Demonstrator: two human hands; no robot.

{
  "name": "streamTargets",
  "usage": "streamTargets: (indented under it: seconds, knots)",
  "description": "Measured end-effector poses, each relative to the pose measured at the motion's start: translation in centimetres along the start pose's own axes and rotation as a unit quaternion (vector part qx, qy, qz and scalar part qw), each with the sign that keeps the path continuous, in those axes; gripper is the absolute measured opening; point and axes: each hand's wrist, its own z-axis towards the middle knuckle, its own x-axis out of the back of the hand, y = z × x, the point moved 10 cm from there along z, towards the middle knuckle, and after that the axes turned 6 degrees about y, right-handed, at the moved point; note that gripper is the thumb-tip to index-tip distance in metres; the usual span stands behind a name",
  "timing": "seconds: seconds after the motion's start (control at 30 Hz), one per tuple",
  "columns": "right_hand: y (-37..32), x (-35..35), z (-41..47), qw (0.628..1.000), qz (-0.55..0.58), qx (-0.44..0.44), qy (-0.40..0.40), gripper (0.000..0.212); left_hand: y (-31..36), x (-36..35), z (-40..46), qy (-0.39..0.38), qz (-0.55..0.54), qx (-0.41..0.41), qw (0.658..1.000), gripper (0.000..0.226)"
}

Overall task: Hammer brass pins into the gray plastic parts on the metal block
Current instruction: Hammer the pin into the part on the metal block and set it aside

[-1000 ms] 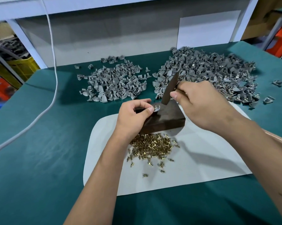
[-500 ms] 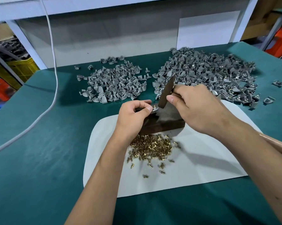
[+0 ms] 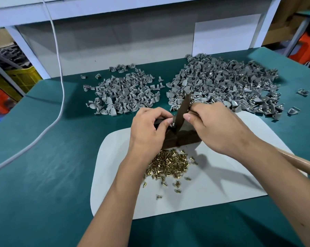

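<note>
Left hand pinching a small gray plastic part on top of the dark metal block, fingers curled round it. Right hand clenched on a flat dark striking tool, tilted, lower end down on the block right beside the part. Block at the far edge of the white mat, loose pile of brass pins just in front of it. Two heaps of gray parts toward the far edge of the green table: smaller left heap, bigger right heap. White cable trailing across the left side.
</note>
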Motion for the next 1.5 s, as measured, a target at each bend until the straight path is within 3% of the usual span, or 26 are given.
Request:
streamTargets:
  seconds: [0.13, 0.43, 0.57, 0.73, 0.87, 1.03, 1.17, 1.27, 1.4, 1.5]
  knots:
    - [-0.3, 1.1, 0.1, 0.999, 0.013, 0.012, 0.04, 0.027, -0.1, 0.5, 0.2, 0.007, 0.01, 0.003, 1.0, 0.013]
    - [-1.1, 0.8, 0.2, 0.998, -0.052, 0.018, 0.02, 0.021, 0.5, 0.7, 0.1, 0.013, 0.023, 0.01, 1.0, 0.015]
    - [-2.1, 3.2, -0.2, 0.992, -0.054, 0.044, 0.107, 0.021, 0.6, 0.7, 0.0, 0.021, 0.026, 0.023, 0.999, 0.015]
    - [-1.7, 1.2, 0.0, 0.993, -0.119, 0.016, 0.016, 0.023, 0.8, 0.7, -0.1, 0.021, 0.023, 0.028, 0.999, 0.02]
    - [-2.2, 2.8, 0.2, 0.991, -0.106, 0.028, 0.071, 0.021, 0.5, 0.7, -0.1, 0.024, 0.027, 0.03, 0.999, 0.019]
    - [-1.9, 1.2, 0.3, 0.993, -0.118, 0.023, 0.008, 0.023, 0.0, 0.6, -0.2, 0.02, 0.017, 0.065, 0.998, 0.018]
    - [-1.9, 2.4, 0.3, 0.993, -0.095, 0.022, 0.068, 0.023, -0.3, 0.4, 0.0, 0.014, -0.002, 0.075, 0.997, 0.015]
    - [-1.9, 0.8, 0.0, 0.995, -0.095, 0.021, 0.019, 0.022, -0.3, 0.4, 0.0, 0.014, -0.008, 0.073, 0.997, 0.015]
    - [-1.8, 2.0, 0.3, 0.993, -0.095, 0.022, 0.063, 0.024, -0.5, 0.3, 0.0, 0.01, -0.018, 0.072, 0.997, 0.014]
    - [-1.9, 0.7, 0.1, 0.995, -0.099, 0.022, 0.024, 0.023, -0.6, 0.3, 0.1, 0.013, -0.016, 0.075, 0.997, 0.015]
